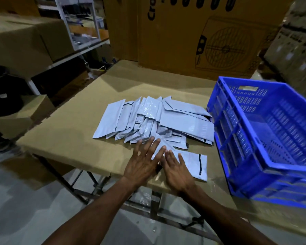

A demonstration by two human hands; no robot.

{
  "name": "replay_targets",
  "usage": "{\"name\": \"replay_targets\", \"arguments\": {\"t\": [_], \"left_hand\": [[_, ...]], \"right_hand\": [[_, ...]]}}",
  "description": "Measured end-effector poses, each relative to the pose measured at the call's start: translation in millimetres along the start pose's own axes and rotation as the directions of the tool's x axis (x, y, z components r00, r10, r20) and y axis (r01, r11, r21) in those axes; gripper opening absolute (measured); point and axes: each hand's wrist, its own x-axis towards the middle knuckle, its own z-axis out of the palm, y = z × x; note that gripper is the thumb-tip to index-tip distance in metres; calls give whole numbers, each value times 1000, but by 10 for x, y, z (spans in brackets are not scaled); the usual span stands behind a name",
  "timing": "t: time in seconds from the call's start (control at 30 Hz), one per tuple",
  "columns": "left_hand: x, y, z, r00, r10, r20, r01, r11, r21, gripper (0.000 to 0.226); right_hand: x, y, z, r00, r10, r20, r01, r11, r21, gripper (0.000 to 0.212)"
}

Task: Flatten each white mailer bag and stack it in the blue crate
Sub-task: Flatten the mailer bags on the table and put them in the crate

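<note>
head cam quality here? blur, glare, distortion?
Head view: dim warehouse light with a bluish cast on the white mailer bags; right hand motion-blurred, left hand sharper; wide-angle bowing tilts the blue crate; small glare patches on the glossy top mailers; background cartons soft.

Warehouse packing area: stacked cardboard cartons, metal shelving, cardboard-covered table, blue crate.

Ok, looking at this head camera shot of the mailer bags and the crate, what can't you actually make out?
- Blue crate: its right part is cut off by the frame edge, so whether any bags lie there is unknown.
- Mailer under the hands: the left hand and right hand cover its left end.
- Pile of mailers: overlapping hides the count.
- Large cardboard box: printed lettering cut off at top.
</note>
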Motion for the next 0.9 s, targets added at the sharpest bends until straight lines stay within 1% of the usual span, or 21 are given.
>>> {"name": "replay_targets", "arguments": {"t": [0.1,0.17,0.2,0.27,0.33,0.4,0.43,0.57,0.6,0.67,0.73,0.83,0.9], "left_hand": [[16,-8,28,973,6,231,-16,999,42,60],[-27,-51,80,921,-15,390,-1,999,40,63],[-48,-71,97,891,-21,454,8,1000,30,63],[-77,-95,105,849,-11,529,13,1000,-1,58],[-90,-102,89,837,-1,548,12,1000,-16,56],[-110,-108,78,858,-2,514,10,1000,-13,57],[-122,-109,72,871,-4,491,11,1000,-12,58],[-139,-77,-9,897,-36,440,56,998,-33,68],[-124,-59,-26,903,-44,428,66,997,-37,68],[-49,-6,-2,907,-64,415,96,994,-56,61],[51,54,56,904,-65,422,126,985,-119,56],[124,190,150,893,-37,449,176,946,-272,67],[87,257,183,872,-66,486,230,930,-286,73]], "right_hand": [[-14,-46,-76,999,-36,37,34,999,41,62],[-39,-36,-97,998,-62,29,60,997,54,59],[-60,-17,-108,997,-67,33,65,997,47,59],[-103,50,-115,997,-63,48,61,998,30,61],[-149,140,-100,997,0,82,-2,1000,21,62],[-192,228,-80,990,81,118,-85,996,28,62],[-210,265,-67,988,95,124,-100,994,37,62],[-228,323,-48,993,46,110,-53,997,64,60],[-225,310,-51,993,37,109,-45,997,67,60],[-229,271,-39,995,24,96,-31,997,74,61],[-235,223,-49,998,25,64,-30,996,89,62],[-162,195,-122,999,31,-12,-29,993,112,55],[-86,176,-122,996,76,-40,-69,987,142,52]]}}
